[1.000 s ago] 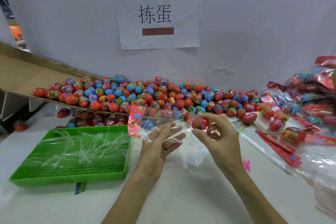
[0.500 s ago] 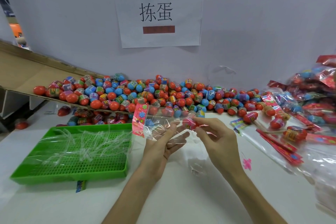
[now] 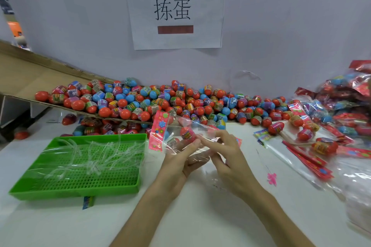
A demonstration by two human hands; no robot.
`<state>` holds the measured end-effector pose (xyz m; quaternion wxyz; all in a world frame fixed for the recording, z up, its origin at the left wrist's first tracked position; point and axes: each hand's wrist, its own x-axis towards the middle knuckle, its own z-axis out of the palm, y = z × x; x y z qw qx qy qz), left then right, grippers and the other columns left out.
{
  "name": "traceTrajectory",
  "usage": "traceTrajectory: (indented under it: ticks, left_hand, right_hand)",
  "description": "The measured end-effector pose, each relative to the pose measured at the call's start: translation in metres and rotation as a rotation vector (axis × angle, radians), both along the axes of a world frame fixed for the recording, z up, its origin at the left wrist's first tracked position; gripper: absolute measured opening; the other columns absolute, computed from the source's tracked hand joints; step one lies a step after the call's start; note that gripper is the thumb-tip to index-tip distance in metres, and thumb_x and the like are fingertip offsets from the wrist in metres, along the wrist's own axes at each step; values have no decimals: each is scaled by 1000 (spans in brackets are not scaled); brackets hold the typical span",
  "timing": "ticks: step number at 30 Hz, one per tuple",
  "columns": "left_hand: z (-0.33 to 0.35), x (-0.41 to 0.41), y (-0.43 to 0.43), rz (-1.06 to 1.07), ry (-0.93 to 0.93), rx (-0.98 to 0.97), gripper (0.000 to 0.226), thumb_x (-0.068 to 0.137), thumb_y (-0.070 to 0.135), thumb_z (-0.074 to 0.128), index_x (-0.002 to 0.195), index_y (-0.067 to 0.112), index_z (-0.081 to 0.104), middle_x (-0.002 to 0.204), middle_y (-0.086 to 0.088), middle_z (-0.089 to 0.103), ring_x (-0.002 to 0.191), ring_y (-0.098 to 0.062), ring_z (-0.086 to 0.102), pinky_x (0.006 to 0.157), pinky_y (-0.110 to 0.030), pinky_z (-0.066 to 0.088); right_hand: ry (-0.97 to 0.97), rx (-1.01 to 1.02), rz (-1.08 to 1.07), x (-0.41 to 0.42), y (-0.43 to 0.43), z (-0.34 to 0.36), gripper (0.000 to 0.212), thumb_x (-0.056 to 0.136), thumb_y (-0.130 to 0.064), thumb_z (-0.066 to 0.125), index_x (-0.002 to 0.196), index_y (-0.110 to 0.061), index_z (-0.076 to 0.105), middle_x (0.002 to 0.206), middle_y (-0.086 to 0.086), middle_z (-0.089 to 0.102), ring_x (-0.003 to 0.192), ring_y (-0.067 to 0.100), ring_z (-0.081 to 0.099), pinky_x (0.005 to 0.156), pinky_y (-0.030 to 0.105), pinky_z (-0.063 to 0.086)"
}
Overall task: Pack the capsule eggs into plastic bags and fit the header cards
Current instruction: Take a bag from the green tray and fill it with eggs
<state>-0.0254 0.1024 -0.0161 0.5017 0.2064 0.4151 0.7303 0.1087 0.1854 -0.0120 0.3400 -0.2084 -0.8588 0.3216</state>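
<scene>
Both hands are on the bag. With my left hand I cradle the clear plastic bag from below, fingers spread under the film so the mouth stays open and the bag lies level above the tabletop. My right hand comes in from the other side, thumb and forefinger closed in a light pinch on the film just beside the capsule egg, which now sits inside the bag. I judge that grip is there to nudge the egg along toward the closed end; whether the fingertips touch the egg through the plastic, I cannot tell. The pink header card hangs at the bag's left end, tilted, pointing away from me, so it stays clear of the fingers.

Loose eggs are heaped along the wall and up the cardboard chute, close behind the bag for the next pick. Finished packs pile on my right, with spare bags and cards laid flat near them. Left of my hands sits the green tray holding clear plastic strips. This bag looks far from full.
</scene>
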Motion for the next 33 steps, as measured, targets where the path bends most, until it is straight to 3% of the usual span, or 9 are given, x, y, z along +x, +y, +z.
traceTrajectory:
  ticks: [3, 7, 11, 14, 17, 24, 26, 30, 33]
  left_hand:
    - [1, -3, 0, 28, -119, -16, 47, 81, 25, 75, 125, 9, 70, 119, -16, 75, 109, -34, 73, 83, -34, 63]
    - [2, -10, -1, 55, -229, 7, 48, 85, 26, 69, 129, 7, 65, 123, -15, 74, 108, -29, 75, 78, -32, 63]
    - [2, -17, 0, 93, -288, 27, 42, 86, 25, 68, 124, 8, 67, 123, -16, 74, 107, -29, 75, 77, -33, 64]
    - [4, -20, 0, 114, -281, 44, 38, 85, 25, 68, 120, 9, 70, 120, -15, 75, 105, -28, 76, 76, -32, 64]
    - [5, -19, -1, 120, -275, 38, 38, 86, 26, 68, 120, 10, 70, 120, -15, 75, 105, -28, 76, 76, -32, 64]
    - [1, -19, 0, 144, -306, -6, 37, 84, 24, 70, 118, 7, 69, 117, -17, 76, 103, -31, 76, 75, -33, 64]
    - [0, -19, 1, 137, -299, -2, 41, 83, 25, 70, 121, 7, 68, 118, -16, 76, 104, -31, 76, 77, -33, 65]
    - [1, -17, 1, 114, -278, 9, 48, 82, 26, 70, 126, 6, 66, 120, -15, 75, 105, -30, 76, 80, -33, 65]
    - [1, -16, 0, 107, -266, 9, 50, 84, 26, 69, 129, 5, 64, 121, -15, 75, 105, -30, 76, 82, -34, 64]
  right_hand:
    - [110, -20, -48, 1, 2, 3, 49, 94, 12, 54, 120, -23, 74, 117, -8, 60, 111, 8, 55, 91, 14, 41]
    - [245, -114, -346, 8, 17, 10, 36, 94, 2, 63, 108, -29, 72, 113, -11, 64, 95, 2, 64, 79, 15, 52]
    - [-102, -255, -459, 12, 50, 20, 34, 94, -31, 71, 127, -32, 62, 128, -9, 53, 85, 1, 61, 82, 29, 54]
    - [-328, -144, -463, -2, 72, 28, 45, 91, -47, 70, 131, -28, 61, 132, -6, 56, 108, 12, 59, 95, 39, 51]
    - [-383, -109, -478, -27, 89, 30, 48, 91, -49, 69, 130, -23, 61, 130, 1, 59, 109, 18, 60, 95, 42, 53]
    - [-463, -85, -522, -66, 112, 15, 38, 85, -55, 75, 82, -18, 67, 86, 3, 65, 80, 16, 60, 61, 29, 46]
    - [-468, -100, -530, -68, 114, 11, 39, 85, -54, 75, 92, -17, 63, 92, 4, 63, 80, 16, 59, 61, 27, 43]
    - [-568, 7, -566, -72, 117, 6, 68, 86, -61, 68, 137, -22, 47, 138, 9, 51, 118, 29, 57, 88, 42, 52]
    - [-641, 158, -590, -81, 118, 4, 57, 89, -68, 58, 126, -25, 54, 134, 7, 52, 114, 28, 57, 75, 38, 48]
